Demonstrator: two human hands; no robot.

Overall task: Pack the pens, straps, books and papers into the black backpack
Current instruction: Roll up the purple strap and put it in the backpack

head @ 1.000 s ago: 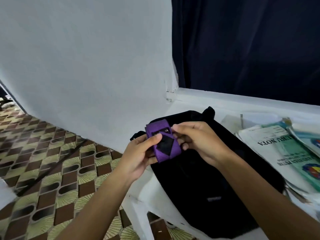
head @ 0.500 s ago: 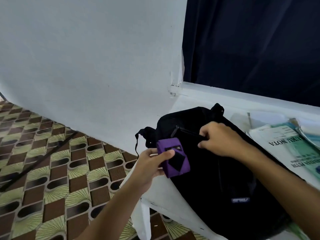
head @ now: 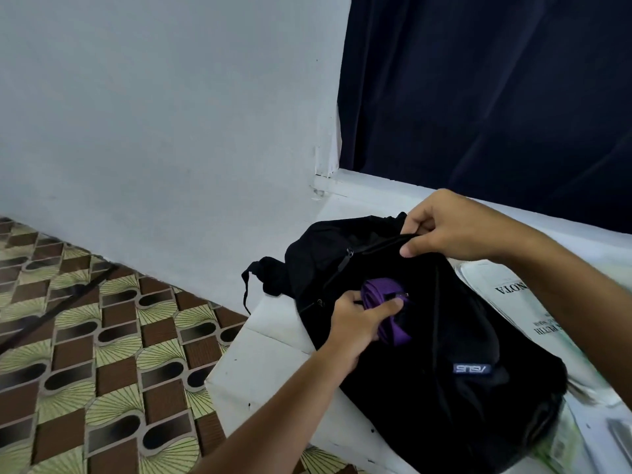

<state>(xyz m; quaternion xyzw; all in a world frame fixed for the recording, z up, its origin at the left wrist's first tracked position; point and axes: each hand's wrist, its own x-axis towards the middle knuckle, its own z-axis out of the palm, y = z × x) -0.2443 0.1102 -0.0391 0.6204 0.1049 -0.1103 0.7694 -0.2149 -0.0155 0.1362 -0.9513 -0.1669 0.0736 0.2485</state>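
Currently the purple strap [head: 383,311] is going into the black backpack [head: 455,336], which is lying flat on the white table [head: 273,367]; left hand [head: 359,323] is gripping the rolled strap, thumb curled over its top, and holding it at a zipped opening on the bag's front; strap is partly inside the opening, lower end is still showing against the black fabric.

Right hand [head: 455,227] is pinching the upper edge of the bag by the top, fingers curled round the fabric, apparently pulling the opening wide; the two hands are apart, one at each end of the opening.

Progress, judging from this view: early; the strap is roughly halfway in, not yet released; a stack of papers [head: 513,302] printed "NOTA" is sitting on the table just right of the bag, partly under it, so books and papers are looking unpacked; pens are not showing anywhere, so cannot tell if packed; what is already inside the bag is hidden.
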